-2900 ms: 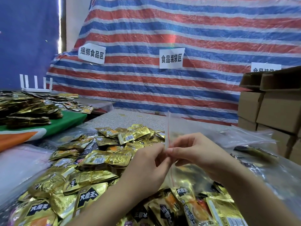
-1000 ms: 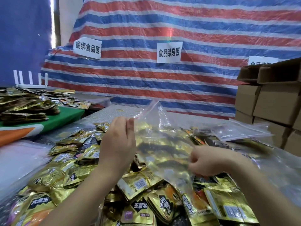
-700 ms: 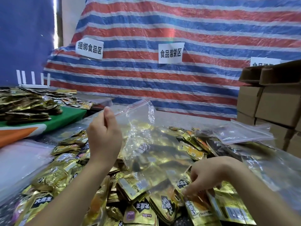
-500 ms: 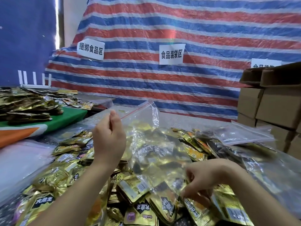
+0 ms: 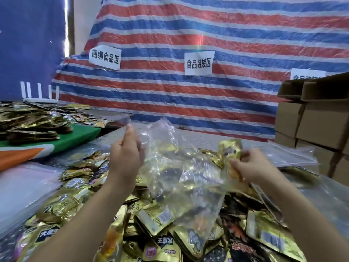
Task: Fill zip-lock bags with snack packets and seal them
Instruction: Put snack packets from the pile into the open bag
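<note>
**Bag held open over the snack pile**

At the far left, on a green cloth (image 5: 79,136), we see a second heap of gold packets (image 5: 32,123), with a white rack (image 5: 39,92) behind it. Nearer us, loose snack packets (image 5: 156,220) cover the bench (image 5: 207,134) in a wide pile. Our left hand (image 5: 125,157) is raised above that pile, thumb and fingers pinching the upper edge of a clear zip-lock bag (image 5: 179,171), which hangs crumpled between our hands. To its right, our right hand (image 5: 251,167) grips one gold packet (image 5: 229,150) upright, just beside the bag; we cannot tell whether it touches the opening. Further right, flat empty bags (image 5: 290,156) lie on the bench, and cardboard boxes (image 5: 321,121) stand stacked at the edge. Behind everything hangs a striped tarp (image 5: 207,25) bearing paper signs (image 5: 199,63).
</note>
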